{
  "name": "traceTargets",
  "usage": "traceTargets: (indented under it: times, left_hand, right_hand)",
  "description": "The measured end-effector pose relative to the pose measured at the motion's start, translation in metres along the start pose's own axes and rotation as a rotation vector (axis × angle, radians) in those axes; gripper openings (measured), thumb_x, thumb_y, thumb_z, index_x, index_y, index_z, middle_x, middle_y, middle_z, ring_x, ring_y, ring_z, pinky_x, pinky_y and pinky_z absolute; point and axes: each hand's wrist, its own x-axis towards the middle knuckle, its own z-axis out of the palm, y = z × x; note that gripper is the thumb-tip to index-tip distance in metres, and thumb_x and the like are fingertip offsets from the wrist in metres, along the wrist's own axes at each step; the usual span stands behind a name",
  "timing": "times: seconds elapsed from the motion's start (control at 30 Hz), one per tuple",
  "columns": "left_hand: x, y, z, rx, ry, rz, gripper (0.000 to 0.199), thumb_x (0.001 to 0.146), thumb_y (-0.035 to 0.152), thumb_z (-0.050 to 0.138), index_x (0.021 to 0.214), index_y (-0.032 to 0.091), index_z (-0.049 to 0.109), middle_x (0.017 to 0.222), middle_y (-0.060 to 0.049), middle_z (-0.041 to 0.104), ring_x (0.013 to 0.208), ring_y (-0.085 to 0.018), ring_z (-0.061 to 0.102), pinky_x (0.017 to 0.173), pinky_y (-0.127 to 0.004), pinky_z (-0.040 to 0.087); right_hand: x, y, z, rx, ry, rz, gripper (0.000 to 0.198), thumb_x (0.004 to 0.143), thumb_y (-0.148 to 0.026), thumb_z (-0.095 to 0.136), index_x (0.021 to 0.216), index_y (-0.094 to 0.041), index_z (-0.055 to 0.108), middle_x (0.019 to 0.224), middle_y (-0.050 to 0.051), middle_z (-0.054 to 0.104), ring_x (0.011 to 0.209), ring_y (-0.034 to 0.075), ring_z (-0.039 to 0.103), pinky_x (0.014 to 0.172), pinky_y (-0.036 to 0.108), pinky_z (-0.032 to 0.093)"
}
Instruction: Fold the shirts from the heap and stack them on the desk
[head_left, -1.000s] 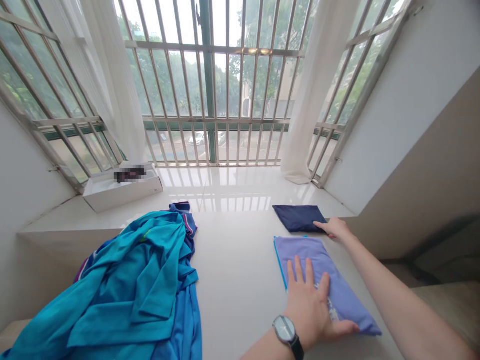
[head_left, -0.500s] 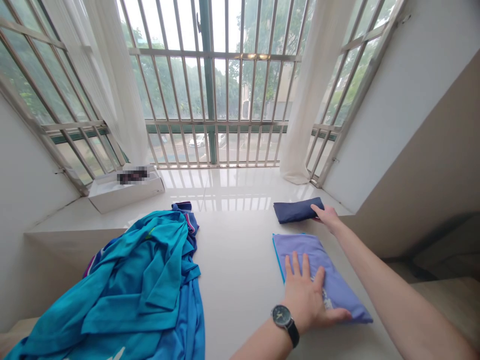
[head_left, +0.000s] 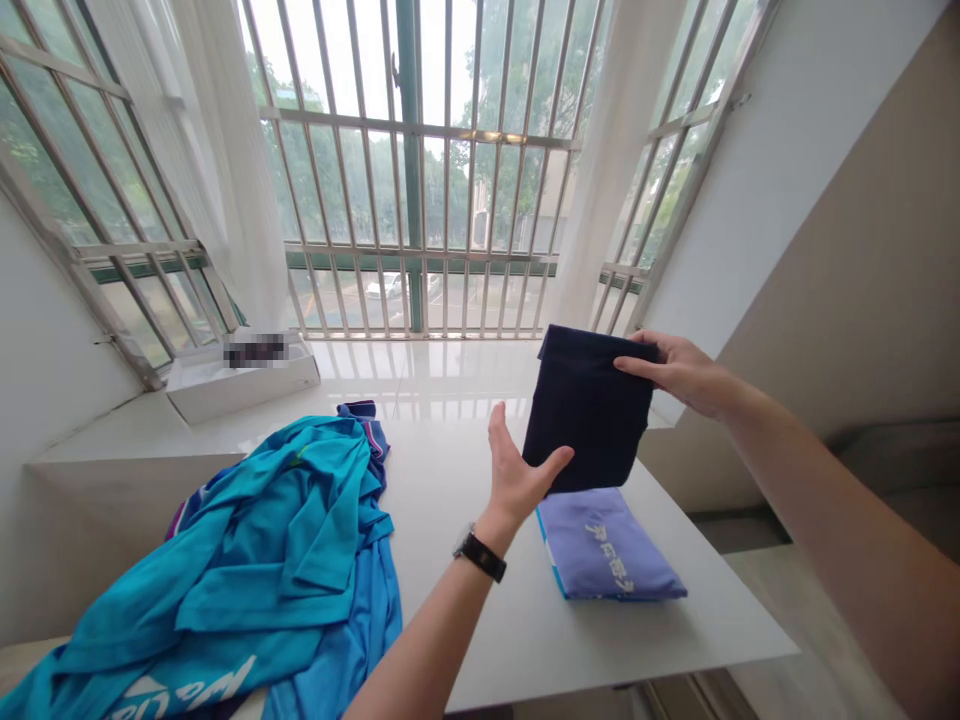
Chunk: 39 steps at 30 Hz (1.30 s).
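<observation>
A folded dark navy cloth garment point(head_left: 589, 415) is raised upright above the white surface. At its upper right edge, my right hand point(head_left: 679, 368) pinches it, thumb in front and the other fingers behind. My left hand point(head_left: 517, 470), with a black-strapped watch on the wrist, is at the lower left edge. Its thumb overlaps the front of the cloth while the index finger points up, spread apart; the remaining fingers are mostly hidden. Below the dark cloth lies a folded lavender garment point(head_left: 607, 550) with white lettering, a blue layer showing beneath it.
A loose heap of teal and blue clothes point(head_left: 277, 560) covers the left side. Behind it stands an open white box point(head_left: 244, 385) on the sill. The white table point(head_left: 480, 640) has its front edge near me. Barred windows point(head_left: 420, 200) and white curtains point(head_left: 232, 180) rise behind.
My right hand has lifted the navy garment off the surface and turned it upright toward me. My left hand has left the lavender garment and moved up and left beside the navy one.
</observation>
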Motion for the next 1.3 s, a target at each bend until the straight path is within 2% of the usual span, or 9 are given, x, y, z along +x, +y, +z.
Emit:
traceTargets:
  times: [0.07, 0.17, 0.27, 0.53, 0.9, 1.03, 1.17, 1.23, 1.3]
  left_hand:
    - [0.011, 0.01, -0.005, -0.247, -0.158, -0.131, 0.11, 0.062, 0.044, 0.089, 0.15, 0.019, 0.028, 0.157, -0.018, 0.029, 0.145, -0.038, 0.024, 0.118, -0.051, 0.022]
    - [0.003, 0.013, -0.003, -0.649, -0.538, -0.374, 0.086, 0.064, 0.043, 0.089, 0.136, 0.016, 0.052, 0.137, -0.018, 0.057, 0.129, -0.039, 0.05, 0.11, -0.052, 0.037]
    - [-0.023, 0.006, 0.007, -0.822, -0.678, -0.563, 0.068, 0.064, 0.038, 0.089, 0.123, 0.014, 0.064, 0.122, -0.016, 0.068, 0.117, -0.035, 0.061, 0.105, -0.048, 0.045]
    - [-0.042, -0.003, 0.017, -0.818, -0.612, -0.604, 0.055, 0.067, 0.034, 0.088, 0.116, 0.016, 0.069, 0.121, -0.013, 0.069, 0.115, -0.031, 0.063, 0.106, -0.045, 0.045]
    - [-0.026, 0.026, -0.043, -0.566, -0.581, -0.331, 0.062, 0.072, 0.027, 0.083, 0.128, 0.021, 0.058, 0.129, -0.011, 0.064, 0.121, -0.031, 0.057, 0.102, -0.044, 0.046]
    - [-0.035, 0.014, -0.068, -0.367, -0.267, -0.315, 0.054, 0.073, 0.032, 0.082, 0.12, 0.019, 0.058, 0.12, -0.012, 0.065, 0.114, -0.028, 0.059, 0.094, -0.039, 0.048]
    - [-0.082, 0.009, -0.081, -0.177, 0.146, -0.329, 0.035, 0.08, 0.043, 0.074, 0.103, 0.019, 0.061, 0.1, -0.007, 0.065, 0.092, -0.02, 0.062, 0.077, -0.029, 0.048]
    - [-0.112, 0.014, -0.076, -0.255, -0.016, -0.417, 0.036, 0.087, 0.052, 0.064, 0.084, 0.017, 0.059, 0.077, -0.004, 0.063, 0.068, -0.014, 0.059, 0.061, -0.025, 0.043]
    - [-0.132, 0.023, -0.068, -0.444, -0.322, -0.537, 0.043, 0.088, 0.058, 0.061, 0.086, 0.015, 0.061, 0.079, -0.007, 0.066, 0.062, -0.014, 0.058, 0.054, -0.024, 0.041]
  right_hand:
    - [-0.016, -0.01, 0.004, 0.092, -0.095, 0.053, 0.039, 0.065, -0.045, 0.084, 0.088, -0.022, 0.064, 0.08, 0.001, 0.072, 0.071, 0.017, 0.067, 0.06, 0.025, 0.054]
    - [-0.028, -0.01, 0.012, 0.176, -0.151, 0.118, 0.041, 0.064, -0.044, 0.087, 0.089, -0.021, 0.065, 0.082, 0.001, 0.073, 0.072, 0.016, 0.068, 0.062, 0.024, 0.055]
    - [-0.031, 0.002, 0.017, 0.175, -0.142, 0.172, 0.043, 0.063, -0.043, 0.087, 0.093, -0.02, 0.066, 0.079, -0.001, 0.071, 0.067, 0.013, 0.065, 0.056, 0.021, 0.051]
    - [-0.036, 0.022, 0.017, 0.158, -0.126, 0.216, 0.041, 0.065, -0.043, 0.086, 0.094, -0.02, 0.069, 0.08, -0.001, 0.07, 0.067, 0.011, 0.062, 0.053, 0.019, 0.046]
    - [-0.027, -0.019, 0.059, 0.246, -0.08, 0.133, 0.043, 0.06, -0.04, 0.089, 0.089, -0.019, 0.065, 0.072, -0.002, 0.066, 0.063, 0.011, 0.059, 0.052, 0.021, 0.045]
    - [-0.02, -0.031, 0.077, 0.241, -0.075, 0.057, 0.042, 0.062, -0.038, 0.087, 0.089, -0.019, 0.062, 0.069, -0.002, 0.065, 0.061, 0.011, 0.059, 0.051, 0.021, 0.044]
    - [-0.01, -0.041, 0.1, 0.207, -0.054, -0.029, 0.038, 0.065, -0.037, 0.084, 0.089, -0.02, 0.06, 0.066, -0.003, 0.065, 0.058, 0.012, 0.058, 0.05, 0.022, 0.043]
    - [-0.005, -0.046, 0.116, 0.201, -0.031, -0.079, 0.037, 0.066, -0.036, 0.083, 0.089, -0.021, 0.059, 0.066, -0.003, 0.064, 0.059, 0.013, 0.059, 0.05, 0.023, 0.044]
    - [-0.001, -0.051, 0.134, 0.202, 0.003, -0.136, 0.036, 0.066, -0.037, 0.082, 0.09, -0.022, 0.059, 0.067, -0.004, 0.064, 0.06, 0.013, 0.059, 0.051, 0.024, 0.045]
